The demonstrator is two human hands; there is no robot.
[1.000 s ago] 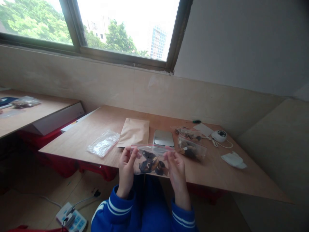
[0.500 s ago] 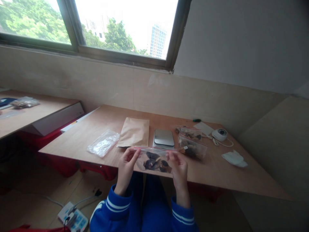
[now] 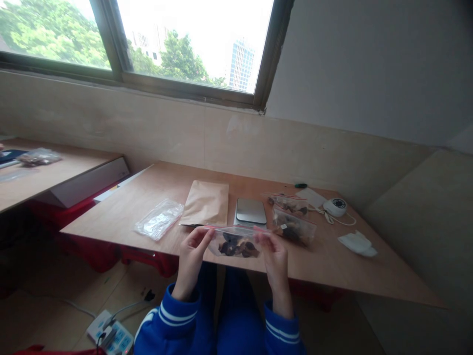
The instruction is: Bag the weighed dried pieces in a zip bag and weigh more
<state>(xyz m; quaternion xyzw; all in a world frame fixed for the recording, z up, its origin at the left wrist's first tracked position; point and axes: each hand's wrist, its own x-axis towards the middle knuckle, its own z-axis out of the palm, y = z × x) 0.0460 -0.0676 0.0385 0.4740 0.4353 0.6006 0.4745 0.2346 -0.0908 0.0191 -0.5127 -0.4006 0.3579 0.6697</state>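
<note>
Between my two hands is a clear zip bag [image 3: 236,244] with dark brown dried pieces inside, held up by its red-edged top at the table's front edge. My left hand [image 3: 194,251] pinches the top left corner. The top right corner is gripped by the fingers of my right hand [image 3: 273,251]. Just beyond the bag lies a small silver scale [image 3: 251,211]. A brown paper pouch [image 3: 207,202] rests left of the scale. To the right lie two filled zip bags, one nearer [image 3: 295,228] and one farther [image 3: 290,203].
Flat clear bags [image 3: 159,218] lie at the left of the table. On the right are a white dome camera [image 3: 335,207] with its cable, a crumpled white tissue [image 3: 357,243] and a green-handled tool [image 3: 301,186]. A power strip [image 3: 111,335] sits on the floor.
The dried pieces have shifted and bunched together in the bag, whose lower edge sits slightly higher. Both hands keep their hold on its top corners.
</note>
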